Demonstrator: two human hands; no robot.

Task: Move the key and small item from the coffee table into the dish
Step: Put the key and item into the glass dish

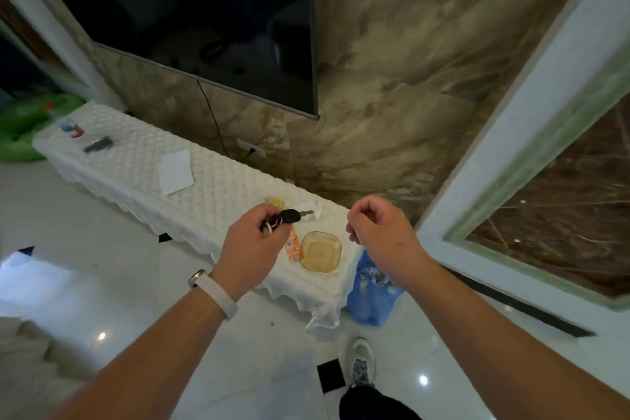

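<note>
Amber glass dish [320, 251] sat empty on the near end of the white cabinet. The left hand [250, 245] gripped the black key [293, 215], up beside the dish. The right hand [378, 232] was curled shut; I could not tell if it held anything. Nothing was in the dish yet.

A dark television [191, 7] hangs above white paper [175, 171] on the cabinet cover [129, 160].

No text, label, brand, number or sign can be read. Small square printed marks are seen on the orange packet [294, 246] lying near the right end of the tabletop [143, 160], but they are too blurred to be made out.
</note>
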